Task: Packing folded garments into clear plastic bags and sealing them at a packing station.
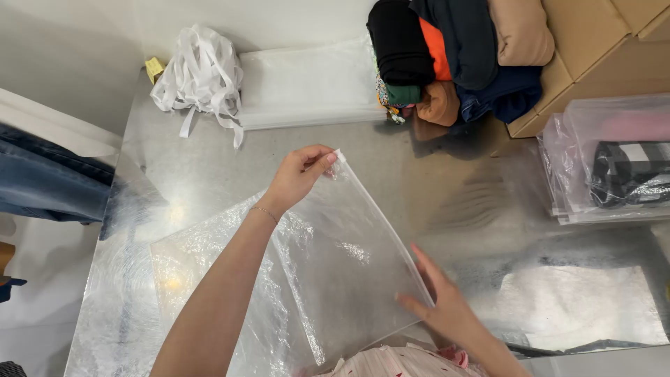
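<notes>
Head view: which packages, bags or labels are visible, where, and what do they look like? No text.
Clear zip bag: centre, held by left hand and right hand.
Flat clear bags: top centre, stacked.
Bagged garments: right edge, stacked, pink and checked.
Cardboard boxes: top right, brown.
Yellow tag: top left, small.

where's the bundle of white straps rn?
In the head view, the bundle of white straps lies at the far left of the shiny metal table, against the wall, just left of the flat stack of clear plastic bags.
</notes>
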